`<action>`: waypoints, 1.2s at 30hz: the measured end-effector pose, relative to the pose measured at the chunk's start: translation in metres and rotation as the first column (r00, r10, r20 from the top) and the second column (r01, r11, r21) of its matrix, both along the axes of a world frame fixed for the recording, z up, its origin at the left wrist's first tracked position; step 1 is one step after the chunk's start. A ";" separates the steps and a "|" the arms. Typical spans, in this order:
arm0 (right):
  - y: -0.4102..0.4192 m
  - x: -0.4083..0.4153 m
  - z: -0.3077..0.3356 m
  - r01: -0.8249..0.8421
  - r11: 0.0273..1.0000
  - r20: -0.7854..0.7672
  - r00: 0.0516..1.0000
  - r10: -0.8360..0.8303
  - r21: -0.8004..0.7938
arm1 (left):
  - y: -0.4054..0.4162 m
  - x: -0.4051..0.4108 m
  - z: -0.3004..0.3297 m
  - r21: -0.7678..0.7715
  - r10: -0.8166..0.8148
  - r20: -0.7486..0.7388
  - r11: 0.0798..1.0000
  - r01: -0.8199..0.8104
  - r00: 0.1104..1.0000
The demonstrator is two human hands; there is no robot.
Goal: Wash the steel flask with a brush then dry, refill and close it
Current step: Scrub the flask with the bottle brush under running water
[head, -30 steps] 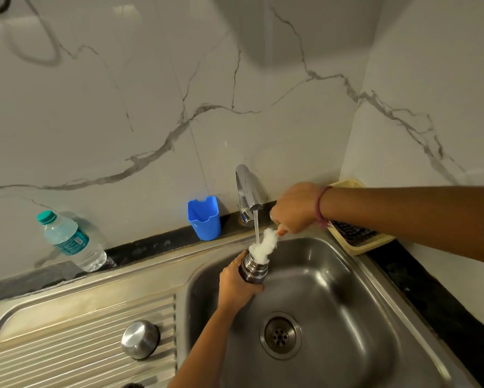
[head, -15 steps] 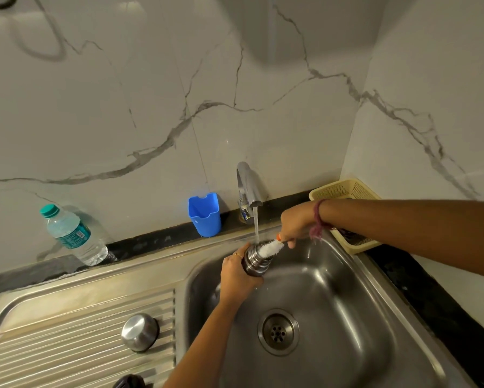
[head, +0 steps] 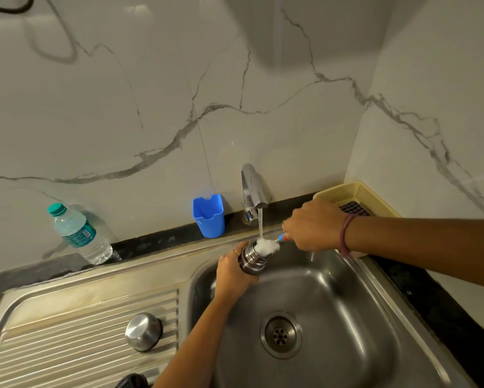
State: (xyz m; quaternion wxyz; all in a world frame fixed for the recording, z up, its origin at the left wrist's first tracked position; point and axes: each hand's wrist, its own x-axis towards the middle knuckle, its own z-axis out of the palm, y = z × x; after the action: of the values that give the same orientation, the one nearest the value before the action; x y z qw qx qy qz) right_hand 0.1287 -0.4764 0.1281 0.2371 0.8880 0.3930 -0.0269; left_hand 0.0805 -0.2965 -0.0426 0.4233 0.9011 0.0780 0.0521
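Gripping the steel flask (head: 251, 258) below the running tap (head: 254, 191), the left hand (head: 234, 273) has its fingers wrapped round the body; right hand (head: 313, 224) fingers pinch the brush (head: 266, 245) at the flask's mouth, left of the tap a blue cup (head: 208, 215).

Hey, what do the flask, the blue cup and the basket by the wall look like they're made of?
Flask: steel, polished, with bright reflections on its ridged neck. Blue cup: probably plastic, with uniform matte colour and moulded notches in the rim. Basket: likely cream plastic, its walls a fine moulded mesh.
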 end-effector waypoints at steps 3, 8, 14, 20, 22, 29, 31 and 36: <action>0.015 0.016 -0.003 0.195 0.981 -0.241 0.953 -0.185 0.014 | -0.003 -0.002 -0.006 0.005 0.013 0.004 1.000 -0.013 1.000; 0.039 0.034 -0.040 0.372 0.921 -0.598 0.715 -0.363 -0.115 | -0.016 -0.001 -0.007 0.029 -0.016 0.045 0.999 0.015 0.999; 0.031 0.023 -0.035 0.044 0.994 -0.190 0.980 -0.063 -0.099 | -0.008 0.006 -0.010 -0.012 -0.023 0.048 1.000 0.024 0.999; 0.019 0.028 -0.052 -0.530 0.823 0.230 0.791 0.567 -0.206 | 0.005 0.000 -0.015 -0.088 0.007 -0.028 0.996 -0.009 1.000; 0.017 0.030 -0.054 -0.517 0.836 0.194 0.814 0.547 -0.185 | 0.004 0.000 -0.016 -0.099 0.007 -0.032 0.995 -0.010 0.999; 0.036 0.029 -0.052 0.196 0.980 -0.272 0.946 -0.179 0.037 | -0.011 0.008 -0.014 -0.061 0.008 0.012 0.998 -0.007 1.000; 0.040 0.033 -0.048 0.289 0.957 -0.383 0.882 -0.275 -0.021 | -0.013 0.010 -0.015 -0.051 0.004 0.018 0.999 -0.003 1.000; 0.039 0.021 -0.037 0.012 0.999 -0.052 0.999 -0.015 -0.047 | -0.008 0.012 -0.009 -0.069 -0.003 -0.001 0.998 0.003 1.000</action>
State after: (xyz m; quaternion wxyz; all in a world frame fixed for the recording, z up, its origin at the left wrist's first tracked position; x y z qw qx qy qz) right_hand 0.1497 -0.4374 0.0907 0.2472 0.8839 0.3923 -0.0611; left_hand 0.0928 -0.3045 -0.0513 0.4543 0.8861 0.0787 0.0481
